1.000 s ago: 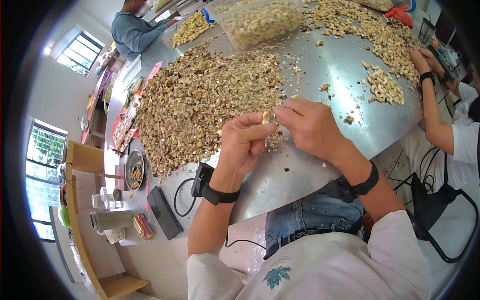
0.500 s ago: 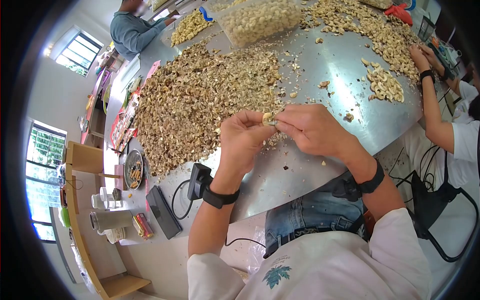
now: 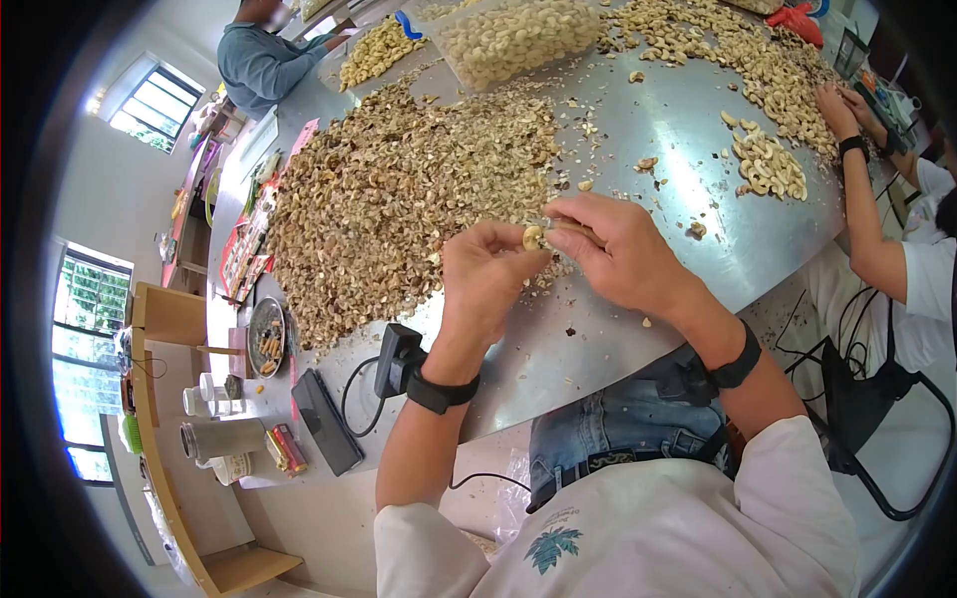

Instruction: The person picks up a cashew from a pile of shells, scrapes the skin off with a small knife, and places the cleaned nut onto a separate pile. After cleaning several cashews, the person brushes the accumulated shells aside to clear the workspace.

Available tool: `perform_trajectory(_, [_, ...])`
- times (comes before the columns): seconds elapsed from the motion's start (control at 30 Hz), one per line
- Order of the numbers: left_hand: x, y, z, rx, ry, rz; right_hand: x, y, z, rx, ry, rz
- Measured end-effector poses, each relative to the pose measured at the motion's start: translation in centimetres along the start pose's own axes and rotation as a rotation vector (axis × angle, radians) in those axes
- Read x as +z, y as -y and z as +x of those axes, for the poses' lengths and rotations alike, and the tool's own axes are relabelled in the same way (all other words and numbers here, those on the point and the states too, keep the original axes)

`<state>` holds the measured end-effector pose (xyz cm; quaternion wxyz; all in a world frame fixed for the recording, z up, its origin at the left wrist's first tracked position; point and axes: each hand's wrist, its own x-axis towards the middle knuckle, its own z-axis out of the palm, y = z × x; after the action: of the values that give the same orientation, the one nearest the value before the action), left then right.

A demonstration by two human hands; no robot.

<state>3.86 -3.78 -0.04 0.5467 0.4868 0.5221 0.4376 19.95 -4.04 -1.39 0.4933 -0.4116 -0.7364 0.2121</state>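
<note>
Over the near edge of the pile, my left hand (image 3: 490, 274) pinches a pale cashew nut (image 3: 533, 238) between thumb and fingertips. My right hand (image 3: 623, 249) is closed just beside it, thumb against the bent forefinger. A slim brownish thing (image 3: 581, 230) shows partly between those fingers; its kind is hidden. Below and beyond both hands spreads a broad heap of brown and tan skins and nut pieces (image 3: 399, 189). To the right of the heap lies a small pile of pale cashews (image 3: 768, 165).
A clear plastic tub of cashews (image 3: 518, 45) stands at the far side of the metal table (image 3: 688, 130). At left are a black phone (image 3: 327, 424), a metal flask (image 3: 224, 439) and a round ashtray (image 3: 267, 339). One co-worker's hands (image 3: 847, 110) are at right; another person (image 3: 264, 60) sits far left.
My right hand has drawn slightly back from the nut, its forefinger lifted, so more of the cashew shows. My left hand has stayed almost in place.
</note>
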Motion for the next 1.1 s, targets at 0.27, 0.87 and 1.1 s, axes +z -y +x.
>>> perform_trajectory(0.27, [-0.5,-0.8,-0.5,-0.049,0.216,-0.24,-1.2,0.8,0.7,0.289,0.094,0.206])
perform_trajectory(0.87, [-0.3,-0.4,-0.4,0.021,0.054,-0.113,-1.3,-0.1,-0.2,-0.136,0.196,-0.222])
perform_trajectory(1.1, [0.0,-0.5,-0.5,-0.014,0.02,-0.112,-0.7,-0.7,-0.5,-0.06,0.03,-0.209])
